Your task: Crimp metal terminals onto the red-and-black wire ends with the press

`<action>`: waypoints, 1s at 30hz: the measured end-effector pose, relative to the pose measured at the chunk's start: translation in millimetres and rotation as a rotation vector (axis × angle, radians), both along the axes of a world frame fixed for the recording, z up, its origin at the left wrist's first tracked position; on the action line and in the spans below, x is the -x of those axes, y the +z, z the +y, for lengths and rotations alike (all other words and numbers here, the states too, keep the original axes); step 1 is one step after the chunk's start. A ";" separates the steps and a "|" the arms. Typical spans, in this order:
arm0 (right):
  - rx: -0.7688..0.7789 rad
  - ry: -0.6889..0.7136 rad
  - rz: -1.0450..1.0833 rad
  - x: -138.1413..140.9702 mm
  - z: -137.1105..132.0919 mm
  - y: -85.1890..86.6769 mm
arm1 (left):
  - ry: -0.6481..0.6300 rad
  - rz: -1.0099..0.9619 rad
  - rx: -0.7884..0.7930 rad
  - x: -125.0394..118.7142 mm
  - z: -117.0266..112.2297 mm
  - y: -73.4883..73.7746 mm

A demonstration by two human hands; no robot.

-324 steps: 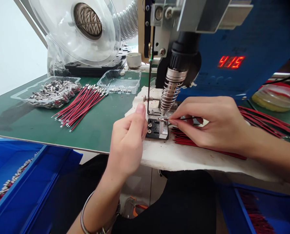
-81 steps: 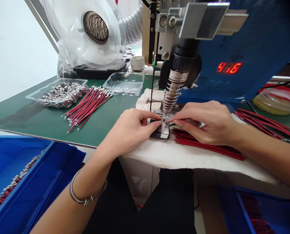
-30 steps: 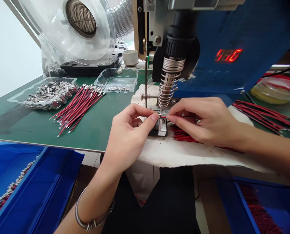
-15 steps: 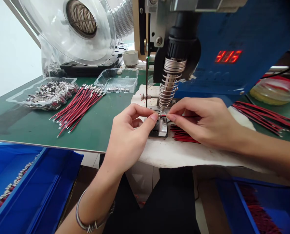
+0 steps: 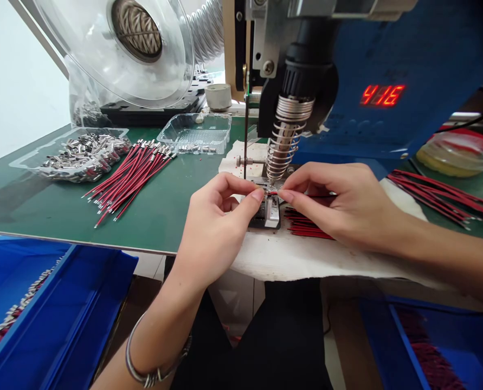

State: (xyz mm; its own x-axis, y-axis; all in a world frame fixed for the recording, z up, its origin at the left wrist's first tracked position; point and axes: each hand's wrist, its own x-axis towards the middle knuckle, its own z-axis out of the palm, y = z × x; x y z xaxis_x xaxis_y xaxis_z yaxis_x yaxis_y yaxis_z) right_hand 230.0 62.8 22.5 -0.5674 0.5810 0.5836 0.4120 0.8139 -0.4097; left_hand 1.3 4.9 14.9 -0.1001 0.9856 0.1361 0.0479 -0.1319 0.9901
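Observation:
My left hand (image 5: 219,225) pinches something small and metallic at the left side of a small metal fixture (image 5: 269,212), right under the coiled tip of a soldering head (image 5: 284,146). From the right, my right hand (image 5: 339,203) pinches a thin red wire (image 5: 272,193) whose end lies on the same fixture. The fingertips of both hands almost meet there. A bundle of red wires (image 5: 306,227) lies under my right hand on a white cloth (image 5: 306,260).
A pile of red wires with metal ends (image 5: 131,176), a clear tray of metal terminals (image 5: 81,154) and another clear tray (image 5: 196,132) lie on the green mat. More red wires (image 5: 440,197) lie at the right. Blue bins (image 5: 42,319) stand below the bench. The red display (image 5: 382,95) glows.
Both hands stay pinched at the fixture with hardly any movement over the last second. The red number on the display has changed.

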 end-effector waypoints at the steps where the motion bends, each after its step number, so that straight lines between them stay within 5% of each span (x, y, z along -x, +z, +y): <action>1: -0.002 0.000 -0.001 0.0 -0.1 -0.1 | -0.003 -0.005 0.001 0.0 0.1 0.2; 30: 0.051 -0.016 0.013 2.7 -1.8 -0.3 | -0.009 -0.077 -0.033 -1.5 -0.8 -2.5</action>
